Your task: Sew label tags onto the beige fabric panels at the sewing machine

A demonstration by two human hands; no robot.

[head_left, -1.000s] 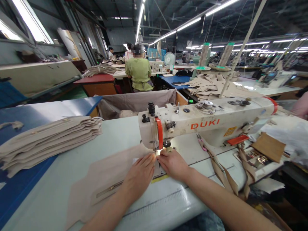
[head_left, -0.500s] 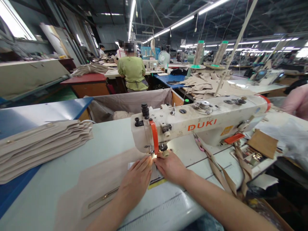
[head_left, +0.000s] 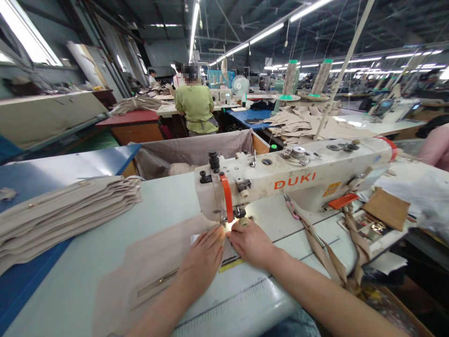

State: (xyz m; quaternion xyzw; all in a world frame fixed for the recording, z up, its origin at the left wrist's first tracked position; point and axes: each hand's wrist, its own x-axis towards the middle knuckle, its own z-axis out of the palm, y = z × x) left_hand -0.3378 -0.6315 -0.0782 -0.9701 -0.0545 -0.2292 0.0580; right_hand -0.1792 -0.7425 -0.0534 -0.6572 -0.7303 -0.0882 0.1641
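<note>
A beige fabric piece with a zipper sewn into it lies flat on the pale sewing table. My left hand rests flat on the fabric, fingers stretched toward the needle. My right hand presses the fabric just right of the needle, fingers together and bent down. Both hands sit under the head of the white DUKI sewing machine, whose lamp lights the needle area.
A stack of beige cut pieces lies at the left on a blue board. Fabric strips hang off the table's right edge. A cloth-lined bin stands behind the table. A person in a green shirt works at a farther station.
The view has shifted slightly. Both hands stay at the needle, and the fabric has moved a little toward the machine.
</note>
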